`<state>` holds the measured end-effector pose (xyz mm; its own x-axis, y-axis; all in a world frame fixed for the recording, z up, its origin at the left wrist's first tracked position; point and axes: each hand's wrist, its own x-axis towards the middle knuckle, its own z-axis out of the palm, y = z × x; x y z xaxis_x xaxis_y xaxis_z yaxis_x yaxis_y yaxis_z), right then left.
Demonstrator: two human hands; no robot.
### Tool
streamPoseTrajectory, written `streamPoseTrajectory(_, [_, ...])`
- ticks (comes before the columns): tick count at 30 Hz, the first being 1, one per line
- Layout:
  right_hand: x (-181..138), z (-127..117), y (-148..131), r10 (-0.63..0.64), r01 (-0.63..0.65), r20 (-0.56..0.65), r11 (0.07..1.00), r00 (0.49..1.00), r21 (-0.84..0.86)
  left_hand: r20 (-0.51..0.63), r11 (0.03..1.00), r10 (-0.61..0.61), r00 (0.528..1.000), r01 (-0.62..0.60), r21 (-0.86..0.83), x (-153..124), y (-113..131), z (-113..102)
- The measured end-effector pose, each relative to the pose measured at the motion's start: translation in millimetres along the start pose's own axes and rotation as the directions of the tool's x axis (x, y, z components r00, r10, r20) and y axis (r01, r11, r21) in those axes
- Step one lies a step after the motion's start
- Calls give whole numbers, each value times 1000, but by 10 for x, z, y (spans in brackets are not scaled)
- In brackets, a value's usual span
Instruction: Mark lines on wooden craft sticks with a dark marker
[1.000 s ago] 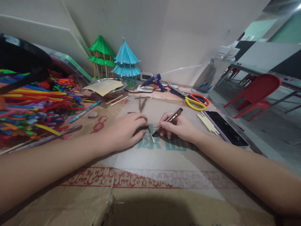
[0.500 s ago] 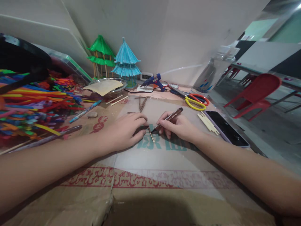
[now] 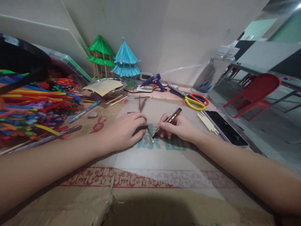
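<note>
- Our left hand (image 3: 128,130) lies palm down near the middle of the desk (image 3: 162,94), fingers curled over the upper end of a stick (image 3: 150,134) and holding it down.
- The stick slants from under those fingers toward the desk's near edge, brown for most of its length, with a pale lower end.
- Our right hand (image 3: 175,127) grips a marker (image 3: 171,116) like a pen; its tip is at the stick near the pale end, though we cannot tell whether it touches.
- Beneath both hands we have a clear sheet (image 3: 136,163) over cardboard (image 3: 82,201).
- Beyond our hands, toward the far edge, lie some brown sticks (image 3: 142,103), a few touching or crossing.
- Along the far edge, from left to right, we see a green model (image 3: 101,50), a blue model (image 3: 125,59) and a glue gun (image 3: 152,81), with a bottle (image 3: 209,73) at the far right corner.
- Near the right edge lie scissors (image 3: 197,102), pale sticks (image 3: 208,123) and a phone (image 3: 225,128).
- Toward the left edge we have a heap of pipe cleaners (image 3: 42,103), with a blue pen (image 3: 85,111) and a stone (image 3: 92,115) just beside it.
- A bowl (image 3: 124,84) with yellowish paper (image 3: 104,86) across its top stands before the two models.
</note>
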<state>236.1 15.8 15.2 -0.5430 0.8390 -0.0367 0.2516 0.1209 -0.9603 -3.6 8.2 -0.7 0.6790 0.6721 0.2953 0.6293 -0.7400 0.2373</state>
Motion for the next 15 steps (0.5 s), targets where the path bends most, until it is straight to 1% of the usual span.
streamPoseTrajectory(8, [-2,18,-27,10,-11,-20,1000,1000,-21,11,1000,-10,1000,10,3,11,6,8])
streamPoseTrajectory(15, [-11,8,-32,0,0,28,1000,1000,-1,7,1000,-6,1000,6,3,6,3,3])
